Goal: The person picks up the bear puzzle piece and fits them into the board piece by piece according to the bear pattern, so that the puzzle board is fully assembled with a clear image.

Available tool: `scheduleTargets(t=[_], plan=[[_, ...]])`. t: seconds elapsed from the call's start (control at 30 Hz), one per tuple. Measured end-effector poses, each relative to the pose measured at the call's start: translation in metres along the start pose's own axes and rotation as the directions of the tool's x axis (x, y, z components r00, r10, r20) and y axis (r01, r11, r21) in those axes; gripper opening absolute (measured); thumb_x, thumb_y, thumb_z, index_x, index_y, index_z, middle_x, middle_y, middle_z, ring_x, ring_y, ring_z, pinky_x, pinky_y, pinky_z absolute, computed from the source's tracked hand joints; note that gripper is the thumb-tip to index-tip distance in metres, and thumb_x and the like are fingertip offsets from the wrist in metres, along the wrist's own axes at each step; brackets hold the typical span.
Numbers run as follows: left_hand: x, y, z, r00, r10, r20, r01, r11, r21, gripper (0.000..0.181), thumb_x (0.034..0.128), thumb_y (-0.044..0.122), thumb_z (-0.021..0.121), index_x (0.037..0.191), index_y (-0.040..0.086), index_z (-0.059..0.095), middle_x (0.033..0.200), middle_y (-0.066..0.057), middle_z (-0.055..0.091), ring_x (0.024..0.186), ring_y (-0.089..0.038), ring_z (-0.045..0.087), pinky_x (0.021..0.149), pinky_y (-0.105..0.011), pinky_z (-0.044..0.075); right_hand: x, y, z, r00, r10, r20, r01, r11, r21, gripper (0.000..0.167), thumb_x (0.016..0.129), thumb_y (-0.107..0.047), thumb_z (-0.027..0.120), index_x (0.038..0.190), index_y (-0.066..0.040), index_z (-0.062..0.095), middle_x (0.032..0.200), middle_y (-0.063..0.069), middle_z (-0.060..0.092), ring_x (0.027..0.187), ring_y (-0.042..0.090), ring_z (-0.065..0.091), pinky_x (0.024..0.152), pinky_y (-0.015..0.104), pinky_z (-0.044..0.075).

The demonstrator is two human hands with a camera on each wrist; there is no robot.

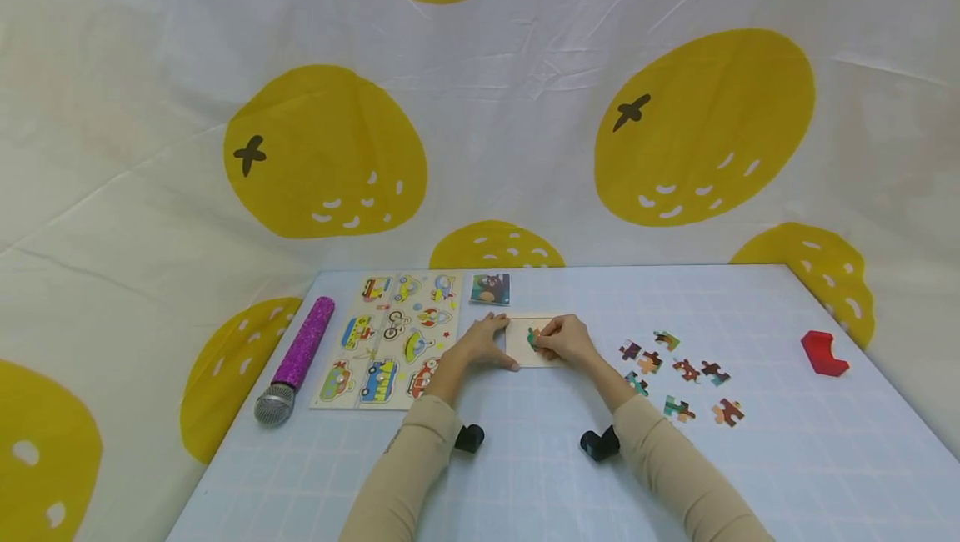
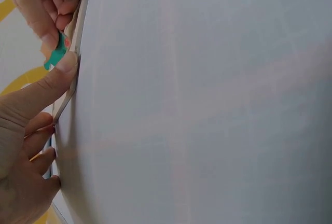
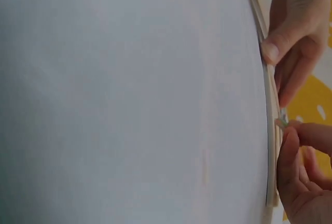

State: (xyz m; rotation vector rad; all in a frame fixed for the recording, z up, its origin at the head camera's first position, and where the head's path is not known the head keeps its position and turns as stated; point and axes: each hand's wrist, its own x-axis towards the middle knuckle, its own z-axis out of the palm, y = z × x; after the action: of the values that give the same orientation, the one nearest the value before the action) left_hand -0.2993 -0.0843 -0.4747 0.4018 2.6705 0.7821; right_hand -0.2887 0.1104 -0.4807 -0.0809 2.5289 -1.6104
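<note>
My left hand (image 1: pixel 483 342) grips the left side of a pale wooden puzzle tray (image 1: pixel 517 350), thumb at its near edge and fingers toward the far corner. Between the thumb and fingers of my right hand (image 1: pixel 566 340) is a green and orange jigsaw piece (image 1: pixel 532 338), held over the tray. The left wrist view shows this piece (image 2: pixel 56 57) tilted close to the left thumb. In the right wrist view the piece (image 3: pixel 281 122) is mostly hidden by fingertips. Several loose jigsaw pieces (image 1: pixel 686 370) lie to the right of my right hand.
A small picture card (image 1: pixel 491 288) lies behind the tray. To the left are a wooden vehicle puzzle board (image 1: pixel 375 343) and a purple glittery microphone (image 1: pixel 303 346). A red curved block (image 1: pixel 823 353) sits far right. Black objects (image 1: pixel 600 444) show by both forearms.
</note>
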Motion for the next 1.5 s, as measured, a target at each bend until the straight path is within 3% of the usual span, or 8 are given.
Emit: scheduleTargets(t=[0.13, 0.23, 0.43, 0.63, 1.03, 1.17, 1.33, 1.5], plan=[[0.000, 0.000, 0.000, 1.000, -0.006, 0.002, 0.006, 1.000, -0.002, 0.092, 0.0689, 0.035, 0.084, 0.145, 0.010, 0.037, 0.154, -0.008, 0.025, 0.138, -0.048, 0.015, 0.111, -0.058, 0.018, -0.001, -0.001, 0.004, 0.999, -0.053, -0.010, 0.052, 0.996, -0.077, 0.045, 0.076, -0.002, 0.071, 0.114, 0.005, 0.049, 0.060, 0.007, 0.063, 0.043, 0.010, 0.057, 0.042, 0.020, 0.047], [0.001, 0.000, 0.000, 1.000, -0.006, -0.001, 0.006, 1.000, 0.004, 0.093, 0.0687, 0.035, 0.084, 0.145, 0.010, 0.037, 0.154, -0.008, 0.025, 0.138, -0.048, 0.015, 0.111, -0.057, 0.019, -0.003, 0.000, 0.005, 0.990, -0.141, 0.008, 0.140, 0.976, -0.165, 0.047, 0.079, -0.003, 0.068, 0.122, 0.006, 0.054, 0.058, 0.006, 0.065, 0.044, 0.008, 0.054, 0.042, 0.019, 0.041], [0.001, -0.001, 0.000, 1.000, 0.008, -0.003, -0.008, 1.000, 0.010, 0.092, 0.0688, 0.034, 0.084, 0.144, 0.009, 0.038, 0.154, -0.009, 0.026, 0.137, -0.048, 0.016, 0.110, -0.058, 0.021, -0.005, -0.001, 0.007, 0.980, -0.200, 0.003, 0.194, 0.944, -0.266, 0.022, 0.076, -0.011, 0.074, 0.092, 0.004, 0.071, 0.066, 0.005, 0.066, 0.056, 0.009, 0.054, 0.049, 0.021, 0.042], [0.000, -0.001, -0.001, 1.000, 0.014, -0.003, -0.014, 1.000, -0.011, 0.092, 0.0682, 0.033, 0.084, 0.144, 0.008, 0.039, 0.153, -0.011, 0.027, 0.137, -0.050, 0.016, 0.110, -0.059, 0.021, -0.009, -0.004, 0.011, 0.969, -0.242, 0.049, 0.243, 0.903, -0.354, 0.018, 0.075, -0.012, 0.077, 0.085, 0.001, 0.072, 0.076, 0.006, 0.069, 0.067, 0.015, 0.060, 0.059, 0.028, 0.050], [0.001, -0.002, 0.000, 1.000, 0.025, -0.008, -0.025, 1.000, -0.015, 0.091, 0.0681, 0.033, 0.084, 0.144, 0.009, 0.039, 0.153, -0.009, 0.028, 0.137, -0.050, 0.016, 0.110, -0.058, 0.020, -0.007, -0.011, 0.025, 0.973, -0.221, 0.064, 0.229, 0.889, -0.396, 0.016, 0.074, -0.015, 0.079, 0.069, -0.003, 0.071, 0.062, 0.002, 0.066, 0.054, 0.010, 0.054, 0.049, 0.023, 0.046], [0.001, -0.002, 0.000, 1.000, 0.027, -0.014, -0.027, 1.000, -0.007, 0.091, 0.0678, 0.034, 0.085, 0.143, 0.009, 0.040, 0.153, -0.009, 0.028, 0.137, -0.050, 0.017, 0.110, -0.058, 0.021, -0.008, -0.013, 0.027, 0.971, -0.230, 0.064, 0.235, 0.878, -0.417, 0.014, 0.075, -0.015, 0.078, 0.070, -0.003, 0.073, 0.064, 0.002, 0.067, 0.054, 0.009, 0.055, 0.050, 0.022, 0.046], [0.001, -0.002, 0.000, 1.000, 0.017, -0.019, -0.017, 1.000, -0.010, 0.091, 0.0680, 0.033, 0.085, 0.143, 0.010, 0.040, 0.153, -0.009, 0.028, 0.137, -0.049, 0.017, 0.110, -0.058, 0.021, -0.011, -0.012, 0.027, 0.960, -0.277, 0.049, 0.274, 0.880, -0.388, 0.024, 0.073, -0.007, 0.077, 0.092, 0.006, 0.072, 0.072, 0.007, 0.069, 0.061, 0.011, 0.059, 0.055, 0.024, 0.050], [0.002, -0.003, 0.002, 1.000, 0.008, -0.014, -0.009, 1.000, -0.019, 0.091, 0.0683, 0.034, 0.084, 0.144, 0.011, 0.039, 0.154, -0.007, 0.027, 0.138, -0.049, 0.016, 0.110, -0.058, 0.020, -0.017, -0.011, 0.024, 0.941, -0.310, 0.135, 0.338, 0.855, -0.393, 0.007, 0.077, -0.001, 0.073, 0.083, 0.001, 0.073, 0.076, 0.006, 0.070, 0.067, 0.013, 0.061, 0.060, 0.025, 0.052]])
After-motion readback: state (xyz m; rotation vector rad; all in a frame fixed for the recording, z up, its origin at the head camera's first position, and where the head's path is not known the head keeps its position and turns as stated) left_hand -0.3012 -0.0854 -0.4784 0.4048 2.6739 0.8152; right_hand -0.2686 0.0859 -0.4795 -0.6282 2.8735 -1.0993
